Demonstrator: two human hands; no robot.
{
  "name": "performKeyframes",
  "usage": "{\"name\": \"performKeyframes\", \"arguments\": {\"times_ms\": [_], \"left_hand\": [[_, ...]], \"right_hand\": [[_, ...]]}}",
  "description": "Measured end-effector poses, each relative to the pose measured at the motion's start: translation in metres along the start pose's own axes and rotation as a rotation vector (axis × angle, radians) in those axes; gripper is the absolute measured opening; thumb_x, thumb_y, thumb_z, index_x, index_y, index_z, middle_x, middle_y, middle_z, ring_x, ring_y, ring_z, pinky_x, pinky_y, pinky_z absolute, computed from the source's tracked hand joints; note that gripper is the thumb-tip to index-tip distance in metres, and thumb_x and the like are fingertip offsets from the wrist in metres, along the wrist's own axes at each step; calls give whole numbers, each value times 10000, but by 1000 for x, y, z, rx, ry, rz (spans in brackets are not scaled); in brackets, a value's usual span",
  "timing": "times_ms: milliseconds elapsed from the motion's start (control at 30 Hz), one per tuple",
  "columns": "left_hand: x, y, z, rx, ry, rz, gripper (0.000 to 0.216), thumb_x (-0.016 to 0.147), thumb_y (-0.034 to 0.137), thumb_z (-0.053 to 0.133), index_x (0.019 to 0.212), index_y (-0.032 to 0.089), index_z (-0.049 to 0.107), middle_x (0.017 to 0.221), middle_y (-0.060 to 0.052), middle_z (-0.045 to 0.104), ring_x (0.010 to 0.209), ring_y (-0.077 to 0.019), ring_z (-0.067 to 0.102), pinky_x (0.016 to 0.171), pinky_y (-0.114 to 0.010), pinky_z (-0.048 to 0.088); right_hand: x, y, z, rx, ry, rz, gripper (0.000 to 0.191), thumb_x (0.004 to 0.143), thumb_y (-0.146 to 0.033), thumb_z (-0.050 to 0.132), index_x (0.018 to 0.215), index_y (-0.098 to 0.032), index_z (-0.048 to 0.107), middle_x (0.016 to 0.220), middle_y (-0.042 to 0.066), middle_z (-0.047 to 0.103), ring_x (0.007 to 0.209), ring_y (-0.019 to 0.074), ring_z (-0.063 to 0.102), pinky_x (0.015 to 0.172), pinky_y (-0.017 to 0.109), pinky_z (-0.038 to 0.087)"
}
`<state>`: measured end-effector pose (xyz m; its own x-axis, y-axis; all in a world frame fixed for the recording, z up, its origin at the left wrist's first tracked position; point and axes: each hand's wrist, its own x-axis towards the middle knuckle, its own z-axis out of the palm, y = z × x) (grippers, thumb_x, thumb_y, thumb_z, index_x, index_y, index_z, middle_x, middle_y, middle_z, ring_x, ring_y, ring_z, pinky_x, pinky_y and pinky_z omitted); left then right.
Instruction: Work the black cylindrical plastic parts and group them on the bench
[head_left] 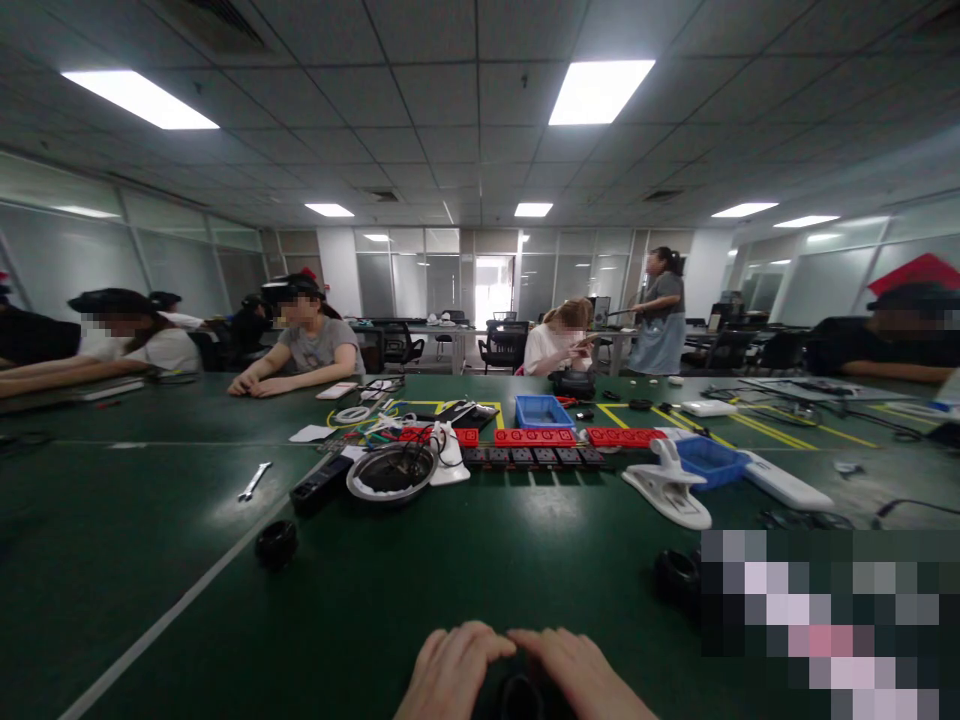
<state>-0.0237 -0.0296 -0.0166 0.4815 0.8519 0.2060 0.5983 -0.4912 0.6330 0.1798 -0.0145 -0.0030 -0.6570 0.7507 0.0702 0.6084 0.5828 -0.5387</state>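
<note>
My left hand (pixel 454 668) and my right hand (pixel 581 675) rest at the near edge of the green table, fingertips almost meeting. Both are closed, fingers together and bent around a dark ring-shaped coil (pixel 520 698), of which only part shows between them. A similar black coil (pixel 276 544) lies to the left on the table. Another black coil (pixel 677 577) is off to the right, partly covered by a blurred patch.
Farther in are a round metal dish (pixel 391 474), a white clip base (pixel 671 485), blue trays (pixel 544 411), red socket strips (pixel 534 437) and a black power strip (pixel 322 484). A wrench (pixel 255 482) lies left. Several people sit around the table; one person (pixel 660 312) stands behind.
</note>
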Motion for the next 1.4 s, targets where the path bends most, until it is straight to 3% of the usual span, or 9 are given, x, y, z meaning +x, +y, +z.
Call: {"name": "performKeyframes", "arguments": {"times_ms": [100,200,300,533,733,867,1067,1200,1400], "left_hand": [[2,1,-4,0,19,21,678,595,675,591,1126,268,483,1112,-68,549,1011,-260,473,885,-368,318],[6,10,-12,14,-85,51,534,630,647,593,980,245,572,965,-44,610,900,-230,524,830,-339,346],[10,16,-18,-20,-133,110,498,699,631,538,978,222,586,926,-45,623,847,-209,542,772,-304,366],[13,2,-9,13,-137,205,458,765,605,476,1038,253,580,906,-36,614,827,-195,531,770,-304,362],[4,29,-17,36,-84,102,459,597,377,749,998,217,591,950,-39,567,881,-216,502,790,-324,379],[1,41,-20,67,-29,11,434,536,223,788,920,176,591,909,-28,582,860,-213,505,797,-335,380],[0,35,-22,8,-14,57,673,512,412,794,1090,194,526,1062,-63,544,958,-245,475,865,-372,360],[4,27,-26,-66,-82,131,484,600,353,764,1032,233,580,945,-21,564,883,-196,515,789,-297,404],[10,23,-28,-132,-179,175,522,596,252,779,1076,238,573,942,-19,562,871,-181,530,758,-259,415]], "right_hand": [[-6,-4,-16,133,-94,-29,668,680,-525,597,1236,-187,444,1130,126,558,981,274,514,856,391,364],[-13,-8,-25,259,-130,24,607,670,-448,638,1210,-224,475,1130,81,558,1000,238,508,866,344,378],[-16,-11,-28,344,-118,101,624,625,-343,698,1200,-248,476,1160,47,537,1010,211,507,858,297,393],[-8,-20,-25,68,-128,18,225,706,-252,628,924,-192,623,887,24,602,837,185,540,759,291,391],[-9,-19,-7,-37,-30,177,418,489,-324,786,838,-181,606,846,7,575,778,189,511,655,267,382],[-5,-26,5,-199,104,245,443,471,-426,763,763,-143,586,786,37,585,726,214,501,664,329,366],[-8,-26,-11,98,-36,111,668,514,-310,764,1120,-187,514,1048,65,545,947,242,477,823,339,355],[-7,-20,-25,207,-150,138,453,564,-177,710,999,-198,585,973,22,546,927,215,477,806,313,359],[-2,-24,-27,140,-169,112,253,602,-209,677,843,-187,605,854,3,538,853,194,480,755,299,346]]}}
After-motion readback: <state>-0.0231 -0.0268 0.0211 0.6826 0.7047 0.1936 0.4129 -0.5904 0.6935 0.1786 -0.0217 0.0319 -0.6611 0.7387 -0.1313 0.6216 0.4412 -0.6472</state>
